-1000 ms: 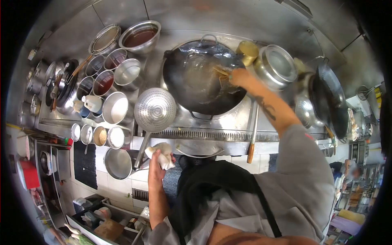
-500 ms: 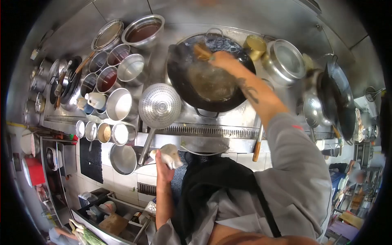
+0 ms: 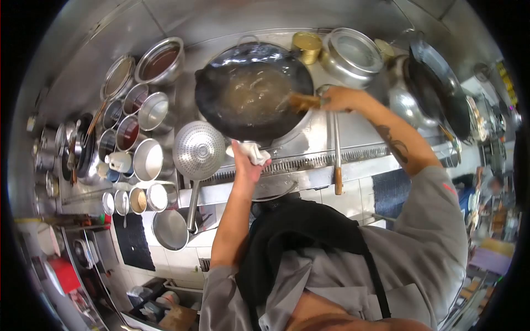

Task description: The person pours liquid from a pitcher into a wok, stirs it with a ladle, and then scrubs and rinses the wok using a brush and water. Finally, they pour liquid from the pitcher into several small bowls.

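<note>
A large black wok with murky brownish liquid in it stands on the steel stove. My right hand grips a brown brush, whose bristle end is at the wok's right rim and blurred by motion. Close to the wok's near handle, my left hand holds a folded white cloth. Left of that hand, a perforated strainer lies with its handle toward me. A ladle with a wooden handle rests right of the wok.
Metal pots and containers crowd the left side. A gold tin and a lidded steel pot stand behind at the right. Another dark wok leans farther right. An empty pan hangs near the front edge.
My right hand and the brush have moved from the wok's far side to its right rim. My left hand has risen with the cloth to the wok's near edge. The view has shifted.
</note>
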A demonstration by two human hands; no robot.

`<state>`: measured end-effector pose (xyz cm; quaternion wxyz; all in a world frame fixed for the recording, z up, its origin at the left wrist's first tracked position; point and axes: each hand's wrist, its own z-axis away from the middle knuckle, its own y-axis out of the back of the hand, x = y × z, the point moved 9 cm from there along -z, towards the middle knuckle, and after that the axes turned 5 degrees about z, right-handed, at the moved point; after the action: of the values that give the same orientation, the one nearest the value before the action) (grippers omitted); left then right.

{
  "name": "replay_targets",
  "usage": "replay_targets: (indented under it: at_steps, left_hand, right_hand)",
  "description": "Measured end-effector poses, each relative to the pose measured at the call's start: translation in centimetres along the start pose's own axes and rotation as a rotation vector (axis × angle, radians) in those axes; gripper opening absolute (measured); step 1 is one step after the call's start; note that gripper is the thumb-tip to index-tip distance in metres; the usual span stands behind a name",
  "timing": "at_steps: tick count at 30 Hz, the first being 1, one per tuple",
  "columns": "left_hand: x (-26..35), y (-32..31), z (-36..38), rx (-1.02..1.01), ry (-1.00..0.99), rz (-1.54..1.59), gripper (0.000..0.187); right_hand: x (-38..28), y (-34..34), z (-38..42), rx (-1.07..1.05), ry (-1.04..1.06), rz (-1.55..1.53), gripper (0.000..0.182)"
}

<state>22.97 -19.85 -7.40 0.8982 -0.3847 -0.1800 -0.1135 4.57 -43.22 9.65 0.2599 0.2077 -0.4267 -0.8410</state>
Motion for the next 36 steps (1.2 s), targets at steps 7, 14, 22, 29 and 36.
replay_targets:
  at_steps: [7, 14, 22, 29, 36]
  left_hand:
    - [0.7, -0.3, -1.3, 0.023, -0.13, -0.087, 0.035]
    - [0.6, 0.7, -3.6, -0.031, -0.101, -0.168, 0.008]
    - [4.2, 3.6, 0.6, 0.027, -0.202, -0.366, 0.02]
    - [6.9, -0.4, 3.7, 0.045, -0.269, -0.531, 0.019]
    - [8.5, -4.4, 5.0, 0.143, -0.469, -0.682, 0.025]
  right_hand:
    - [14.7, -5.0, 10.7, 0.725, -0.26, -0.28, 0.049]
    - [18.6, -30.6, 18.1, 0.297, -0.595, -1.303, 0.057]
    - [15.7, -23.3, 19.6, 0.536, -0.565, -1.459, 0.051]
    - [5.6, -12.3, 14.6, 0.514, -0.144, -1.477, 0.055]
    - [-7.7, -10.8, 4.5, 0.155, 0.222, -1.469, 0.052]
